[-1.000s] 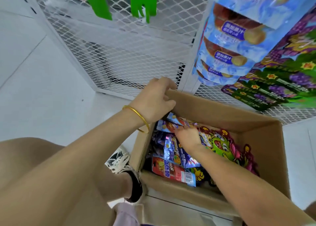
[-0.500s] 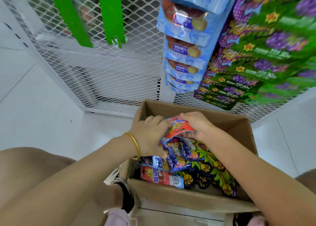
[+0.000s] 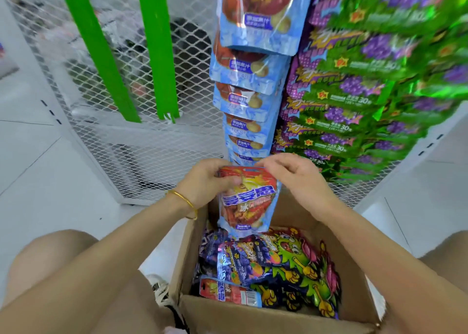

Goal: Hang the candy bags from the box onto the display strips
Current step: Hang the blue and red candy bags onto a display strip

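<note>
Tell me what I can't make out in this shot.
Head view:
- Lower bags in the box: buried under other bags.
- Print on the green bags: motion blur.
- Strip behind the blue bags: covered by them.
- Tops of the green strips: cut off by the frame's edge.

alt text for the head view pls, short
A left hand and right hand hold a red and blue candy bag by its top over an open box of more bags. Behind, blue bags and green-purple bags hang in columns on a white mesh rack.
</note>
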A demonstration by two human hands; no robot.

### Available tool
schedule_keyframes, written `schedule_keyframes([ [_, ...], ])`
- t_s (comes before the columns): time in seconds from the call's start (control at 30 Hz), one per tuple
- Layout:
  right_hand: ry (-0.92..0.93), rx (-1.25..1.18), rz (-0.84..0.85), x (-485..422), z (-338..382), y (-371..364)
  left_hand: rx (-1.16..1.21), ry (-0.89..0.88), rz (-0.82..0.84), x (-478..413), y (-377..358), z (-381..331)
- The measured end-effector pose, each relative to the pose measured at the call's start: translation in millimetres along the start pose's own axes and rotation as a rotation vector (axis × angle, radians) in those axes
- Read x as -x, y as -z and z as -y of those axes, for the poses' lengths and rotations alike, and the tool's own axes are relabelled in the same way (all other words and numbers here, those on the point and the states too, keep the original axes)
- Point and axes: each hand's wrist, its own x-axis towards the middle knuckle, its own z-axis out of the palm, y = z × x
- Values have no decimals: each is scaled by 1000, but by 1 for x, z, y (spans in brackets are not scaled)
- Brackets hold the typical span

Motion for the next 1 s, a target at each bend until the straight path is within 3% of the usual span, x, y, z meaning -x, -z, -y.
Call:
schedule_keyframes([
  [0.1,162,205,-70,2,38,10,22,-54,39,8,10,-41],
  [0.23,323,212,-158,-2,105,31,-43,-175,97,19,46,-123],
  [0.43,599,336,-298,-16,206,73,-16,-469,-308,-11,100,-251],
  [0.57,764,390,-481,-32,256,97,-102,-541,-407,-55,106,-309],
  [0.67,788,393,-582,-48,281,111,-102,-546,-372,-79,104,-331],
  [0.8,821,415,-668,-71,301,117,265,-427,-196,-89,106,-342],
  [1.0,801,539,-761,-106,302,107,347,-333,-126,-95,111,-333],
])
